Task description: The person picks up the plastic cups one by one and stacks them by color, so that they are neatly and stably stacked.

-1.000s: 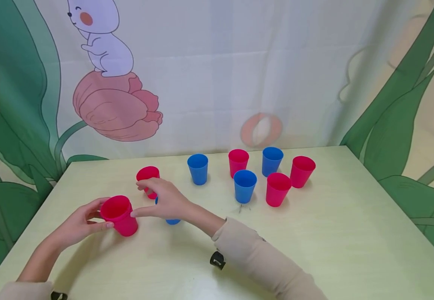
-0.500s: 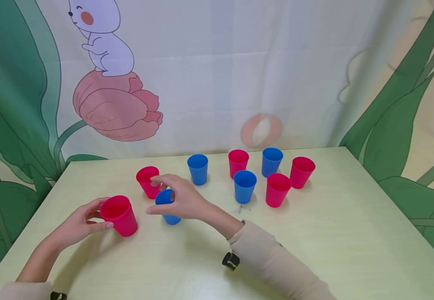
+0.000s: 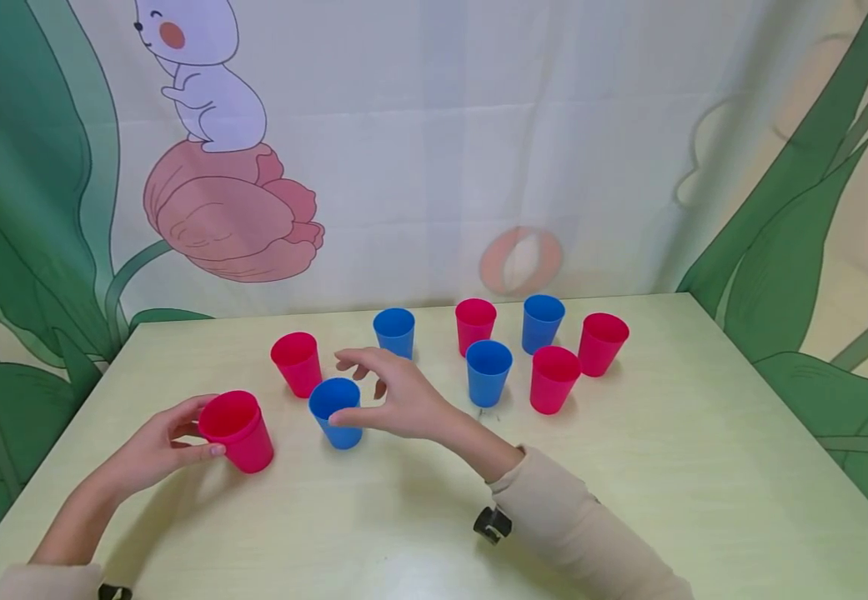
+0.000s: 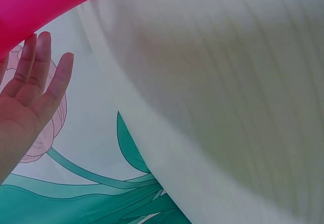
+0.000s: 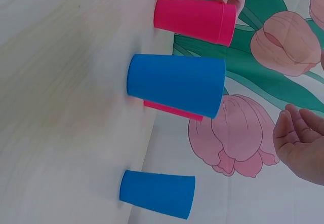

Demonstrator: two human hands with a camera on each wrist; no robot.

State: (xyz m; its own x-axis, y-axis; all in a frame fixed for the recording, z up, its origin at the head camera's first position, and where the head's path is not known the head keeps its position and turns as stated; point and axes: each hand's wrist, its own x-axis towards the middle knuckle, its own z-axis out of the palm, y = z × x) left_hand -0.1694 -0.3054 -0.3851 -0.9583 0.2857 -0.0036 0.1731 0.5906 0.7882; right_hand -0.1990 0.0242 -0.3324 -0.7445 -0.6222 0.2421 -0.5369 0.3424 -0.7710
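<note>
At the left of the table my left hand (image 3: 152, 450) grips a pink-red cup stack (image 3: 249, 446), thumb in front and fingers behind. A second rim line just under the top suggests two nested cups; the stack stands upright. My right hand (image 3: 403, 400), thumb and fingers spread apart and holding nothing, hovers just right of a blue cup (image 3: 338, 425). In the head view its thumb overlaps that cup; the right wrist view shows the hand (image 5: 304, 143) apart from the blue cup (image 5: 174, 84). Behind the blue cup stands a single red cup (image 3: 297, 367).
Another blue cup (image 3: 393, 329) stands behind my right hand, partly hidden. Further right, several red and blue cups form a loose group, including a blue cup (image 3: 488, 375) and a red cup (image 3: 554, 382). A printed curtain (image 3: 403, 167) hangs behind the pale table (image 3: 666, 500).
My right hand has moved away from the red stack to the right, past the front blue cup, uncovering it and the red cup behind. My left hand and its stack have stayed put.
</note>
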